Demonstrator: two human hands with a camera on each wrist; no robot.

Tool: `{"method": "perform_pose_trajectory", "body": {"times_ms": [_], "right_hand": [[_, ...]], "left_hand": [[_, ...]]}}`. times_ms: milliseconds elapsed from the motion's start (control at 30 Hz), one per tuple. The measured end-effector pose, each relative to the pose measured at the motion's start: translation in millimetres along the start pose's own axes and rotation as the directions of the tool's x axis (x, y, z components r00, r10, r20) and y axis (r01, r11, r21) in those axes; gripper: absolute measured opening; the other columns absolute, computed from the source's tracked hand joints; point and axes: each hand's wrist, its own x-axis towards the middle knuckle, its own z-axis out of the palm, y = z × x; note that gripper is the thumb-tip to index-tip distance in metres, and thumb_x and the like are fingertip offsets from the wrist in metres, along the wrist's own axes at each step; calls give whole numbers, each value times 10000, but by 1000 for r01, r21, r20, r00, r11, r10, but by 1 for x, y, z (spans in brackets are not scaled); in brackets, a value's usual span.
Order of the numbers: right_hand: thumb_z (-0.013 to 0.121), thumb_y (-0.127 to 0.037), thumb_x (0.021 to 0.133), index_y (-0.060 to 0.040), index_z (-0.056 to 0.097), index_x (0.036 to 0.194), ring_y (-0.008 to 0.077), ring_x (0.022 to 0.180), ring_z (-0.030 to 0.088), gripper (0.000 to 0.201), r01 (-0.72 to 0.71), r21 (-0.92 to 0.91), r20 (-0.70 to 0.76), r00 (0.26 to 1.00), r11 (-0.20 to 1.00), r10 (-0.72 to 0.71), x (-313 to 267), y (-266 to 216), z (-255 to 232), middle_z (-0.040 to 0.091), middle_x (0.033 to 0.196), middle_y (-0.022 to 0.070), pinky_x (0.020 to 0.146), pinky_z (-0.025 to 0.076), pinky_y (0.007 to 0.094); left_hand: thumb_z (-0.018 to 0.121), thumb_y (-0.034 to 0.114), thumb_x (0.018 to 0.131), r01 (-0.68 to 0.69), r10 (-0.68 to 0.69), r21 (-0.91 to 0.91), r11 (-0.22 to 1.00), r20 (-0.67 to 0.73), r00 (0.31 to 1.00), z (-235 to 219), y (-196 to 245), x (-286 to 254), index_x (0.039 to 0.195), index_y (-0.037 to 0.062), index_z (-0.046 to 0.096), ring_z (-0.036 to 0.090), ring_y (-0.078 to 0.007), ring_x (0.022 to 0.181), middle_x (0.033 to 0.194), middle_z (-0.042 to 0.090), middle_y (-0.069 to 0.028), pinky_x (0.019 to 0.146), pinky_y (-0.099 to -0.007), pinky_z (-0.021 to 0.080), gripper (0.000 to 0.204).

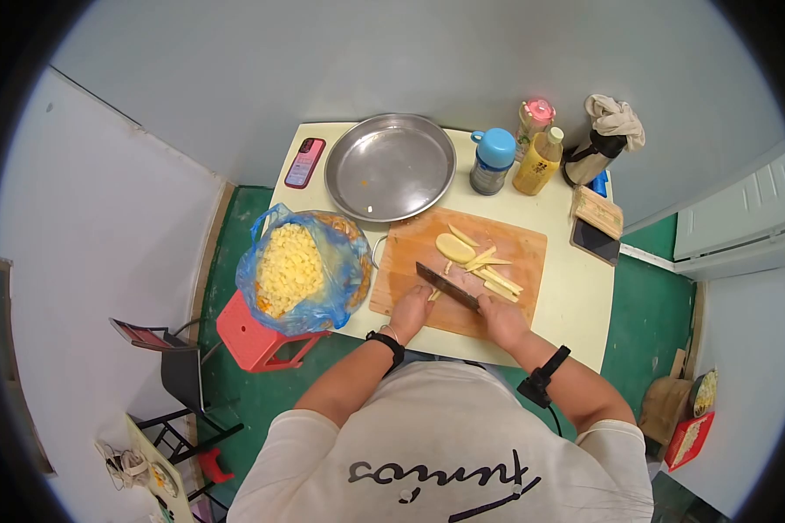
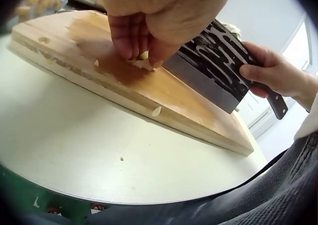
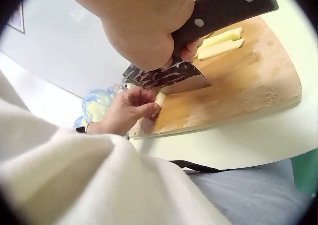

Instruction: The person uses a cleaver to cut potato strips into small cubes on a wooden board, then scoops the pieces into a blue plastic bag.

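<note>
The right hand grips the dark handle of a cleaver, whose blade stands on the wooden board. Curled fingers of the left hand hold a pale yellow strip down on the board, right beside the blade. In the left wrist view the left hand hides most of that strip. Several pale sticks and an oval slice lie on the board beyond the cleaver.
A blue bag of yellow cubes sits left of the board. Behind are a round metal pan, a phone, a blue-lidded bottle, a yellow bottle and a thermos. A red stool stands at the table's left.
</note>
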Motion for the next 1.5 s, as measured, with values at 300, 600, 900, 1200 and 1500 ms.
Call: {"method": "perform_pose_trajectory", "body": {"times_ms": [300, 600, 900, 1200, 1500], "right_hand": [[464, -20, 789, -44, 447, 899, 362, 767, 592, 114, 56, -14, -10, 998, 998, -56, -9, -4, -3, 580, 823, 172, 642, 463, 441], [480, -34, 788, -41, 452, 913, 367, 754, 593, 128, 92, 53, -52, 995, 994, -89, -8, -6, -3, 587, 823, 186, 651, 464, 444], [472, -74, 827, -31, 449, 922, 377, 759, 583, 107, 32, 77, 58, 998, 997, -37, -4, -5, 5, 584, 825, 194, 651, 464, 453], [489, -114, 847, -35, 450, 916, 374, 694, 588, 112, 120, 50, -36, 992, 991, -119, -16, 0, 5, 586, 738, 191, 615, 461, 470], [500, -32, 775, -42, 462, 936, 362, 738, 594, 167, 129, 33, -164, 979, 991, -121, -21, 7, -8, 559, 866, 172, 622, 474, 451]], "left_hand": [[611, 57, 734, -82, 83, 20, 996, -80, 993, 5, -5, -6, 912, -1, 572, 561, -343, 865, 884, 586, -165, 745, -406, 462, 192], [618, 56, 725, -52, 52, 2, 999, -144, 988, 3, -4, -14, 885, 20, 583, 568, -329, 852, 852, 592, -150, 730, -403, 466, 168], [609, 95, 757, -109, 119, 76, 991, -143, 983, 13, -15, -11, 854, 29, 587, 583, -324, 804, 832, 603, -135, 686, -402, 476, 120], [643, 124, 749, -14, 20, 49, 999, -129, 991, 6, -11, -20, 790, 47, 568, 562, -317, 799, 794, 571, -130, 674, -411, 459, 115], [593, 86, 788, -49, 52, 22, 999, -171, 984, 10, -25, -4, 857, 30, 578, 567, -364, 747, 790, 583, -168, 646, -434, 456, 90]]}}
